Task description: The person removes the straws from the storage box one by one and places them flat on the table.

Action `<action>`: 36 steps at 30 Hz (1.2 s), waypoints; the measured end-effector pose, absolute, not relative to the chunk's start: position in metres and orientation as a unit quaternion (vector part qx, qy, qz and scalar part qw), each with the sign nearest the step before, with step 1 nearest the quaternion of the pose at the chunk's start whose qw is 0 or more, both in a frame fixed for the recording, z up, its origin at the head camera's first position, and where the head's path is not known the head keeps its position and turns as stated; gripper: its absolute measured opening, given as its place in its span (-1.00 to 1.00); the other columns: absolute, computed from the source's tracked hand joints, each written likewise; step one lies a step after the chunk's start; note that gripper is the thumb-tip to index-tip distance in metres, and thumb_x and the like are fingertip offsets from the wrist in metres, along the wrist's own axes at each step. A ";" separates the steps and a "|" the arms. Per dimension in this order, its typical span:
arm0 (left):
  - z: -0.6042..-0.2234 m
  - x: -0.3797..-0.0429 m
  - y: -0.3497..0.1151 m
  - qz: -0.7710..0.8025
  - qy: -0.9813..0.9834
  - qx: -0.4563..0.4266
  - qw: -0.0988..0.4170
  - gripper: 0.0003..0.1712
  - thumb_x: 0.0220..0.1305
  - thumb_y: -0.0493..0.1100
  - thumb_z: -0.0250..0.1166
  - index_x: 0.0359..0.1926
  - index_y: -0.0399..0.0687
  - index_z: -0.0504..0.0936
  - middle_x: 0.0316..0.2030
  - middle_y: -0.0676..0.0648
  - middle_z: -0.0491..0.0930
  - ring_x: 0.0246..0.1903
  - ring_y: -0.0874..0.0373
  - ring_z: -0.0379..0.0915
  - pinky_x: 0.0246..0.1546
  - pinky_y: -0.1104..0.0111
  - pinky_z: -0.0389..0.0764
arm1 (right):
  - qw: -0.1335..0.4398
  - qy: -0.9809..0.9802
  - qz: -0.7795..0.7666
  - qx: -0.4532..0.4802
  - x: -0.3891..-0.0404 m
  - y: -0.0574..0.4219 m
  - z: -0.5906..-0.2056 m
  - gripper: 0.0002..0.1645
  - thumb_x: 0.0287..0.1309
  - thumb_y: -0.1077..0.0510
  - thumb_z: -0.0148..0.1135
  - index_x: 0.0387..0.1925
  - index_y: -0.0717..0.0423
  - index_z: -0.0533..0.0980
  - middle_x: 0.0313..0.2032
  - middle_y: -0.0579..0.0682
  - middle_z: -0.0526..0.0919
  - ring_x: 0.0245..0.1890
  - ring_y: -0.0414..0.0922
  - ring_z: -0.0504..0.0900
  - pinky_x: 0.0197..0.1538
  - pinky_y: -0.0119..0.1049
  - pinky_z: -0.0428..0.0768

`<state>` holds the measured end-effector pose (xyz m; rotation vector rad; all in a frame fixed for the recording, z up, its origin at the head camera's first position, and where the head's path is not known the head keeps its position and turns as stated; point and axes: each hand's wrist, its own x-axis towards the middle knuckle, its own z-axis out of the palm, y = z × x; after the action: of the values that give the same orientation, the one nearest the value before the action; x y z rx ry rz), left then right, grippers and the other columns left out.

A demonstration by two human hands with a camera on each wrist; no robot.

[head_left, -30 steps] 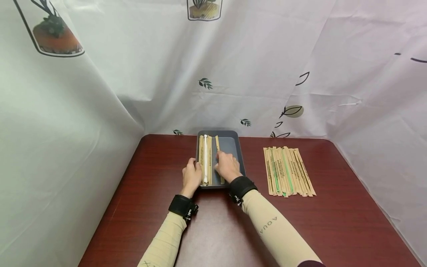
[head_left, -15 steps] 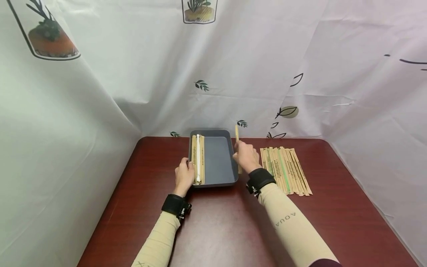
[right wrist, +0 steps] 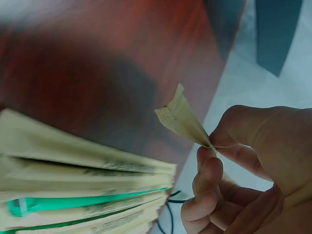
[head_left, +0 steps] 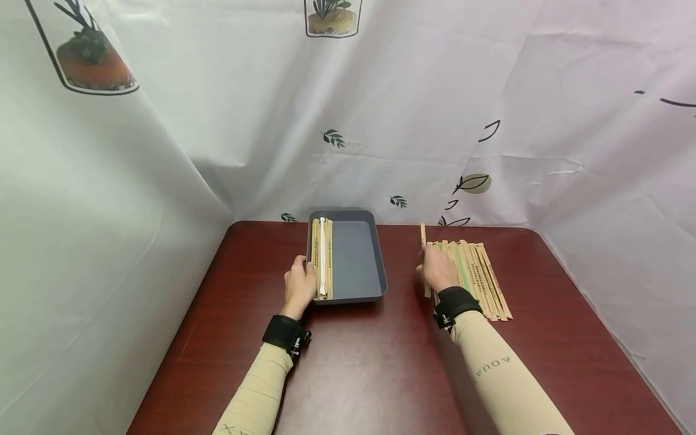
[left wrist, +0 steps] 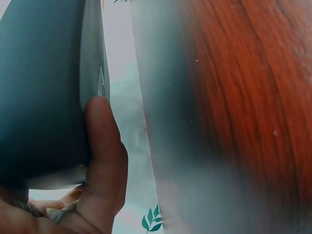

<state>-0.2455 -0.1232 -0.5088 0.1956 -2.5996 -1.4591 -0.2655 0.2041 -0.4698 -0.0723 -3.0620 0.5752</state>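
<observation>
My left hand (head_left: 299,287) grips the left wall of a grey rectangular tray (head_left: 356,260), near its front corner. In the left wrist view a finger lies along the outside of the tray wall (left wrist: 44,97). Several brown paper-wrapped straws (head_left: 315,266) lie lengthwise along the tray's left side, with one white-wrapped straw (head_left: 323,257) on top. My right hand (head_left: 439,269) pinches a single brown paper-wrapped straw (right wrist: 183,119) between thumb and fingers, right at the left end of a row of wrapped straws (head_left: 478,278). The hand hides part of that row.
The row on the right holds several brown-wrapped straws side by side, with green strips (right wrist: 92,201) showing among them. Everything stands on a dark red wooden table (head_left: 359,362). A white printed curtain (head_left: 261,121) hangs behind the table's back edge and along both sides.
My right hand has carried the straw out of the tray, rightward, to the row's left side. The tray slid slightly left between the first two frames, with my left hand still gripping it.
</observation>
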 end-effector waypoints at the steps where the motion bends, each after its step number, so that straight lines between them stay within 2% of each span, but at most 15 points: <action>1: -0.508 -0.245 -0.123 -0.488 -0.867 0.065 0.076 -0.63 0.63 -0.10 -0.01 0.26 -0.15 0.51 -0.21 -0.23 0.66 -0.39 -0.05 0.54 -0.40 0.18 0.46 | 0.010 -0.983 0.182 -0.026 -0.264 0.206 -0.472 -0.63 0.20 0.31 0.31 0.05 0.29 0.58 -0.17 0.25 0.68 -0.24 0.18 0.66 -0.26 0.03 0.59; 6: -0.508 -0.247 -0.121 -0.491 -0.866 0.061 0.069 -0.59 0.64 -0.10 -0.01 0.32 -0.17 0.48 -0.25 -0.22 0.65 -0.44 -0.02 0.51 -0.41 0.20 0.44 | -0.001 -0.985 0.172 -0.028 -0.259 0.216 -0.483 -0.65 0.20 0.29 0.29 0.04 0.28 0.58 -0.18 0.26 0.68 -0.29 0.17 0.65 -0.31 0.01 0.58; 12: -0.509 -0.247 -0.118 -0.490 -0.867 0.064 0.062 -0.56 0.64 -0.08 -0.03 0.36 -0.18 0.45 -0.36 -0.18 0.60 -0.48 -0.01 0.46 -0.41 0.20 0.41 | 0.007 -0.987 0.157 -0.027 -0.252 0.225 -0.493 -0.83 0.18 0.28 0.31 -0.17 0.21 0.60 -0.30 0.23 0.68 -0.35 0.19 0.66 -0.39 0.03 0.57; 16: -0.510 -0.247 -0.117 -0.489 -0.867 0.069 0.068 -0.57 0.63 -0.08 -0.01 0.34 -0.16 0.47 -0.38 -0.17 0.60 -0.46 -0.02 0.48 -0.40 0.19 0.43 | 0.007 -0.988 0.151 -0.027 -0.251 0.227 -0.499 -0.87 0.16 0.29 0.30 -0.22 0.19 0.60 -0.32 0.25 0.68 -0.36 0.21 0.67 -0.40 0.06 0.58; 23: -0.510 -0.247 -0.117 -0.491 -0.866 0.070 0.062 -0.57 0.63 -0.09 -0.01 0.35 -0.16 0.46 -0.35 -0.19 0.61 -0.44 -0.03 0.48 -0.44 0.20 0.41 | 0.001 -0.990 0.137 -0.024 -0.252 0.229 -0.504 -0.89 0.15 0.32 0.24 -0.25 0.22 0.57 -0.32 0.29 0.67 -0.35 0.23 0.67 -0.41 0.09 0.58; 33: -0.511 -0.246 -0.118 -0.488 -0.867 0.076 0.060 -0.56 0.63 -0.08 -0.01 0.36 -0.15 0.45 -0.31 -0.20 0.63 -0.37 -0.07 0.52 -0.37 0.16 0.45 | -0.012 -0.990 0.137 -0.025 -0.253 0.229 -0.503 -0.89 0.16 0.31 0.23 -0.24 0.21 0.57 -0.26 0.30 0.68 -0.29 0.24 0.67 -0.39 0.11 0.57; 36: -0.511 -0.246 -0.118 -0.485 -0.869 0.075 0.060 -0.56 0.63 -0.08 -0.01 0.36 -0.15 0.46 -0.33 -0.18 0.62 -0.37 -0.05 0.52 -0.39 0.17 0.45 | -0.013 -0.990 0.137 -0.021 -0.253 0.229 -0.500 -0.82 0.18 0.30 0.24 -0.16 0.23 0.59 -0.23 0.31 0.68 -0.29 0.25 0.67 -0.38 0.11 0.58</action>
<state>-0.2459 -0.1184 -0.5105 0.2281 -2.6307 -1.4680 -0.2532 0.2287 -0.5002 -0.0655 -3.1373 0.4348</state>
